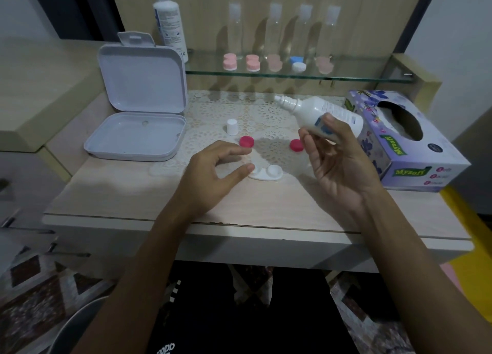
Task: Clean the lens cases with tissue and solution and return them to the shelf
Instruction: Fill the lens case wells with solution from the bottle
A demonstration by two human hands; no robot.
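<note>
The left hand, fingers loosely curled, touched the white, uncapped lens case lying on the table, two red caps just beyond, while the right hand gripped the tilted white solution bottle.

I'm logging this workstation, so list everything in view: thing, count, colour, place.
solution bottle: 1, white, uncapped, tilted in right hand
bottle cap: 1, white, on lace mat
lens case: 1, white, open, table centre
case lids: 2, red, on mat
tissue box: 1, purple, table right
storage box: 1, grey, open, table left
glass shelf: lens cases, clear bottles, tall white bottle
left hand: fingers touching lens case
right hand: holding bottle
</note>
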